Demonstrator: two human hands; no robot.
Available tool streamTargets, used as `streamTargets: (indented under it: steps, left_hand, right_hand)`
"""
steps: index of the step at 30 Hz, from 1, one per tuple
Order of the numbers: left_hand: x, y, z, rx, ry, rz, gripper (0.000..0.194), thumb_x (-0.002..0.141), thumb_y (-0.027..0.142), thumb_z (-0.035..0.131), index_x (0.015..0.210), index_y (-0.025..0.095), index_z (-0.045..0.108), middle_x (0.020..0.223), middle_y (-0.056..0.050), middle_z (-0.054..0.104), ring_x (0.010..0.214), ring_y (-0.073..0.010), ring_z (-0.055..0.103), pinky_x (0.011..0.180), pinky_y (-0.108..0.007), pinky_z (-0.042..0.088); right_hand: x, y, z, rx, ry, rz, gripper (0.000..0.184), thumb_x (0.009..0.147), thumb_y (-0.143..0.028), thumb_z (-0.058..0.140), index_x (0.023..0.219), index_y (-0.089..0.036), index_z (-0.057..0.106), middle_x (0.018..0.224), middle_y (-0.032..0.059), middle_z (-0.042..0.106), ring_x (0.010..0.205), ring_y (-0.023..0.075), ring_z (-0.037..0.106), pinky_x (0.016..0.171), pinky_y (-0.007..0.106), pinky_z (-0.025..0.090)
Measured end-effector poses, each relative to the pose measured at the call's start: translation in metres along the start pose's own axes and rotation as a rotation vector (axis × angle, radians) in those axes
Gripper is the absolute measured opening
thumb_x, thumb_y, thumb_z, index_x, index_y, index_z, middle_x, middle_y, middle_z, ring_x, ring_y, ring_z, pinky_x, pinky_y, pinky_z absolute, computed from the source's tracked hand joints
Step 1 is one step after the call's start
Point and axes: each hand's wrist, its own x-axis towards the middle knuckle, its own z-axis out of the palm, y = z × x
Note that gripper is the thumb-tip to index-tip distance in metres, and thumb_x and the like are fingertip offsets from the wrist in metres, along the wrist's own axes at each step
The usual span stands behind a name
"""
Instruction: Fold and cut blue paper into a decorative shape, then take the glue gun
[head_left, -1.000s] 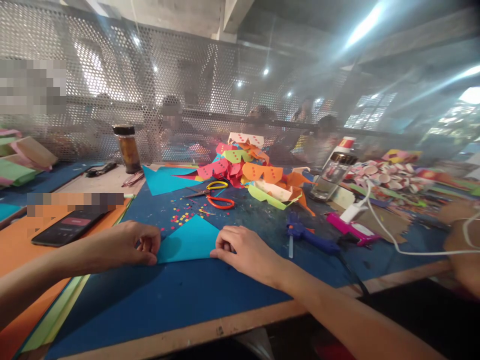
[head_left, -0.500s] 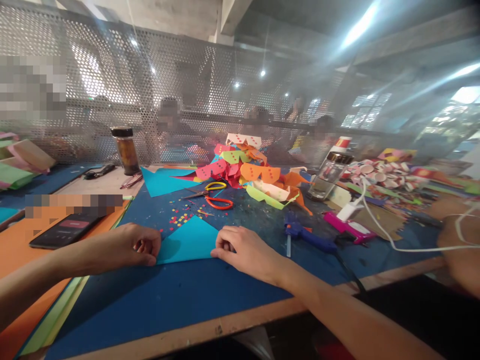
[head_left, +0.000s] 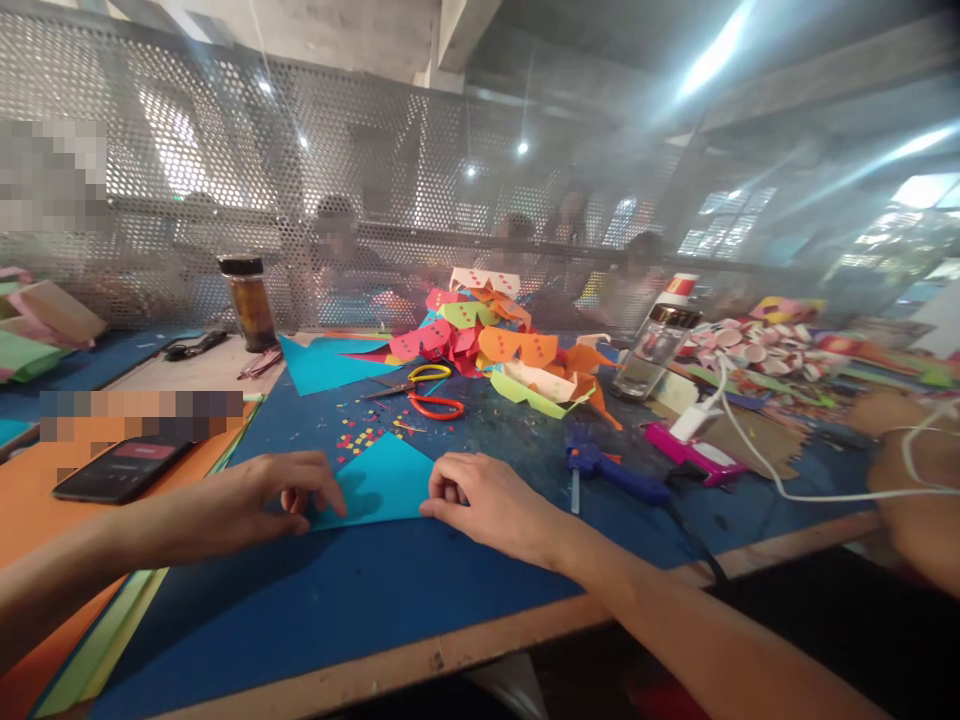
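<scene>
The left hand [head_left: 289,490] has uncurled its index finger over the left corner of a bright-blue triangular paper sheet [head_left: 394,485], its grip now loosened; that likely leaves the right hand [head_left: 487,500] as the steadier hold, thumb and bent index finger pinching the right corner. The sheet lies between both hands, near the blue-topped table's [head_left: 337,590] front edge, peak toward the far edge.

Ceiling lamps [head_left: 716,50] are streaking glare above the table [head_left: 360,610], while haze is washing out the mesh screen [head_left: 225,190] past its far edge. The left hand [head_left: 274,490] is shading the blue paper [head_left: 397,480]. Near the table's right end, another person's arm [head_left: 915,515] is smearing into stretched blur.
</scene>
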Motion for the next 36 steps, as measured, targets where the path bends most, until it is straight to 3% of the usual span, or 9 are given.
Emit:
streamTargets:
  steps: [3, 6, 12, 16, 20, 23, 29, 36]
  left_hand:
    - [-0.001, 0.007, 0.004, 0.0, 0.009, 0.036, 0.049, 0.084, 0.002, 0.049, 0.115, 0.035, 0.067, 0.108, 0.001, 0.065, 0.092, -0.0145, 0.061, 0.081, -0.025, 0.044]
    - [0.0, 0.01, 0.008, 0.015, 0.045, 0.039, 0.056, 0.076, -0.003, 0.049, 0.111, 0.035, 0.07, 0.104, 0.002, 0.066, 0.091, -0.0146, 0.062, 0.08, -0.025, 0.045]
    - [0.004, 0.016, 0.019, 0.096, 0.167, 0.037, 0.04, 0.078, 0.003, 0.049, 0.1, 0.028, 0.072, 0.097, -0.001, 0.065, 0.085, -0.0146, 0.062, 0.075, -0.025, 0.047]
    - [0.005, 0.024, 0.032, 0.298, 0.282, 0.132, 0.032, 0.084, 0.002, 0.043, 0.094, 0.022, 0.066, 0.097, -0.003, 0.063, 0.09, -0.018, 0.058, 0.081, -0.031, 0.045]
    - [0.003, 0.032, 0.041, 0.539, 0.288, 0.166, 0.03, 0.096, 0.007, 0.036, 0.093, 0.021, 0.062, 0.089, -0.004, 0.064, 0.083, -0.0214, 0.054, 0.077, -0.037, 0.042]
    - [0.003, 0.036, 0.044, 0.553, 0.291, 0.183, 0.031, 0.098, 0.008, 0.032, 0.091, 0.02, 0.06, 0.086, -0.004, 0.063, 0.079, -0.0204, 0.056, 0.075, -0.036, 0.043]
    - [0.003, 0.034, 0.046, 0.619, 0.305, 0.249, 0.037, 0.097, 0.009, 0.038, 0.125, 0.025, 0.057, 0.094, -0.004, 0.064, 0.08, -0.0189, 0.061, 0.072, -0.032, 0.048]
    - [0.005, 0.029, 0.049, 0.646, 0.345, 0.263, 0.039, 0.095, 0.008, 0.04, 0.122, 0.027, 0.06, 0.09, -0.004, 0.063, 0.073, -0.0187, 0.061, 0.067, -0.033, 0.05]
  right_hand:
    - [0.0, 0.001, 0.001, -0.003, -0.003, -0.005, 0.017, 0.086, -0.029, 0.072, 0.079, -0.019, 0.061, 0.077, -0.0027, 0.061, 0.068, 0.0101, 0.053, 0.065, 0.024, 0.037]
    - [0.0, 0.001, 0.001, -0.008, -0.009, -0.002, 0.016, 0.086, -0.029, 0.072, 0.079, -0.018, 0.062, 0.077, -0.0025, 0.061, 0.068, 0.0102, 0.053, 0.066, 0.024, 0.037]
    - [0.0, 0.0, 0.0, -0.006, -0.007, -0.008, 0.017, 0.086, -0.027, 0.072, 0.078, -0.018, 0.06, 0.076, -0.003, 0.06, 0.067, 0.0099, 0.052, 0.065, 0.024, 0.036]
    - [0.0, 0.001, -0.001, -0.002, -0.012, -0.009, 0.017, 0.086, -0.029, 0.072, 0.079, -0.019, 0.06, 0.076, -0.0028, 0.06, 0.067, 0.0103, 0.052, 0.064, 0.024, 0.036]
    - [-0.001, 0.0, -0.001, -0.006, -0.016, -0.012, 0.019, 0.087, -0.031, 0.072, 0.079, -0.019, 0.06, 0.077, -0.0022, 0.06, 0.068, 0.0109, 0.053, 0.065, 0.024, 0.036]
    - [-0.001, 0.0, -0.001, -0.01, -0.009, -0.008, 0.02, 0.086, -0.032, 0.072, 0.078, -0.019, 0.06, 0.077, -0.0023, 0.06, 0.068, 0.0109, 0.053, 0.065, 0.024, 0.035]
    - [-0.001, 0.0, -0.001, -0.018, 0.0, 0.001, 0.019, 0.086, -0.032, 0.073, 0.08, -0.019, 0.061, 0.078, -0.0027, 0.06, 0.068, 0.0103, 0.052, 0.065, 0.024, 0.035]
    - [-0.002, 0.001, -0.001, -0.018, 0.002, -0.008, 0.018, 0.086, -0.031, 0.072, 0.078, -0.019, 0.061, 0.077, -0.0028, 0.06, 0.068, 0.0104, 0.052, 0.065, 0.024, 0.035]
